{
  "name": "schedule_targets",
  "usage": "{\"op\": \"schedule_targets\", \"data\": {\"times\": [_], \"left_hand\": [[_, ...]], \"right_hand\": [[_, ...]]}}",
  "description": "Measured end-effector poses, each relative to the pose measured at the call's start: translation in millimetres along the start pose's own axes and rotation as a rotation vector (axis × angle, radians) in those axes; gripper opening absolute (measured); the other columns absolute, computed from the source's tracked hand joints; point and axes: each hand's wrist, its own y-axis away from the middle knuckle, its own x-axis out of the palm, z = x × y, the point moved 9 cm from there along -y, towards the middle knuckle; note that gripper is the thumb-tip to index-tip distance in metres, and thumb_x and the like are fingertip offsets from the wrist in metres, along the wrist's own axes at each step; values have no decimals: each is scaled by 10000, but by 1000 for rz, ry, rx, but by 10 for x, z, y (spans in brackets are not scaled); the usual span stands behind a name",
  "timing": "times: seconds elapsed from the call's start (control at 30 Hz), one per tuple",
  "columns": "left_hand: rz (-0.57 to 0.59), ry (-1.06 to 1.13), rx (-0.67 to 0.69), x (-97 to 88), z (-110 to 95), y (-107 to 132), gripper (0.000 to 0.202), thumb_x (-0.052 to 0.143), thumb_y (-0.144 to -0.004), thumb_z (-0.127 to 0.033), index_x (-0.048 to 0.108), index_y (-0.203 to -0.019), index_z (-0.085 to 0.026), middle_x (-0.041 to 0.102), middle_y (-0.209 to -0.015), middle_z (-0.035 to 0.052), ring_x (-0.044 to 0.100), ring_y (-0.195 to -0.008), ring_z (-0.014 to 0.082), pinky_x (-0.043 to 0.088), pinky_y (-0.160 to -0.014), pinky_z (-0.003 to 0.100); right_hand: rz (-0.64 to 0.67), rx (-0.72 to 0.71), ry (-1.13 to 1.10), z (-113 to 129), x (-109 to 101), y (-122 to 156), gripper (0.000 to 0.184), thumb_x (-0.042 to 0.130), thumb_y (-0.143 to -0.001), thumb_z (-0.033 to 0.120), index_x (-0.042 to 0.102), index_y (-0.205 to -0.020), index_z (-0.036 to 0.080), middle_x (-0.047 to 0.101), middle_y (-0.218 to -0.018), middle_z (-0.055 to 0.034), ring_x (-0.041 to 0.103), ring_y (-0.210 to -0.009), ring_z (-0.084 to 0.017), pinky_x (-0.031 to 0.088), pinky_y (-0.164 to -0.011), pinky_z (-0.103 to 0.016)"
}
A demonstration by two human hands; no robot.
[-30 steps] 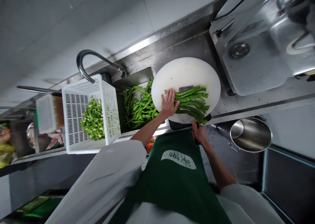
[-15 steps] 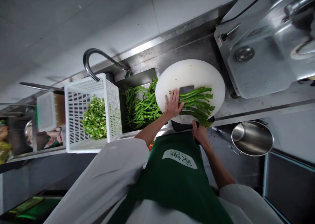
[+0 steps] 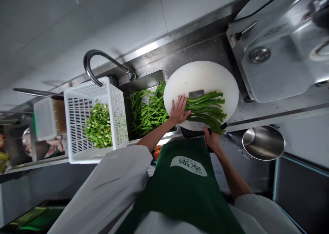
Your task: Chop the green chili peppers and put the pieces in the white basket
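A bunch of long green peppers lies across a round white cutting board on the steel counter. My left hand lies flat on the left ends of the peppers, fingers spread. My right hand is closed round a dark knife handle at the board's near edge. The cleaver's blade runs under the bunch, and only its far end shows. A heap of whole green peppers fills the sink to the left of the board.
A white slotted basket with chopped greens stands left of the sink, below a curved faucet. A steel machine is at the right rear. A steel pot sits low at the right. My green apron fills the foreground.
Both hands keep their hold on the peppers and the knife. The view has shifted slightly, so the board sits a little further right in the picture.
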Motion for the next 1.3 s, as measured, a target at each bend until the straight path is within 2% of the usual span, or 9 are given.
{"op": "schedule_targets", "data": {"times": [0.17,0.3,0.43,0.6,0.8,1.1,1.3], "left_hand": [[-17,19,-3,-6,8,-4,805,274,-1065,-579,123,-1715,-129,97,-1779,104,10,-1658,284,0,-1336,575],[-32,34,14,-10,3,-4,819,272,-1063,-593,134,-1712,-114,94,-1777,111,20,-1658,290,-2,-1338,577],[-15,17,12,0,2,-9,832,258,-1068,-595,128,-1704,-74,74,-1776,131,12,-1659,289,-16,-1332,593],[-5,7,7,-25,34,8,822,252,-1072,-592,118,-1707,-88,83,-1775,132,18,-1659,274,-19,-1332,583],[-20,20,0,-30,139,3,845,267,-1063,-614,120,-1707,-86,96,-1774,140,42,-1658,291,-25,-1331,588],[-57,44,31,-17,136,-6,873,251,-1061,-629,116,-1699,-49,109,-1768,175,49,-1658,308,-1,-1330,603],[-73,50,39,-10,139,-1,883,243,-1060,-640,118,-1696,-41,114,-1766,185,44,-1658,309,-5,-1329,598]], "right_hand": [[-4,16,2,16,34,80,461,506,-946,689,588,-980,236,511,-445,30,504,-360,-200,413,-448,-330],[-14,7,49,19,79,116,450,492,-972,673,534,-765,275,507,-428,2,523,-387,-203,446,-500,-337],[32,0,92,67,186,69,529,442,-1022,610,444,-597,296,518,-417,-39,582,-441,-214,474,-571,-335],[-12,23,100,127,174,96,478,484,-1011,597,475,-650,282,570,-465,-33,592,-436,-211,466,-544,-325],[64,68,-36,101,264,156,525,449,-972,721,457,-672,290,567,-472,-33,543,-369,-204,423,-429,-326],[86,54,79,274,314,140,562,380,-1003,696,518,-654,277,581,-469,-62,631,-479,-234,499,-542,-329],[45,80,101,362,339,180,578,384,-1011,704,639,-794,233,627,-514,-87,661,-512,-266,489,-541,-345]]}}
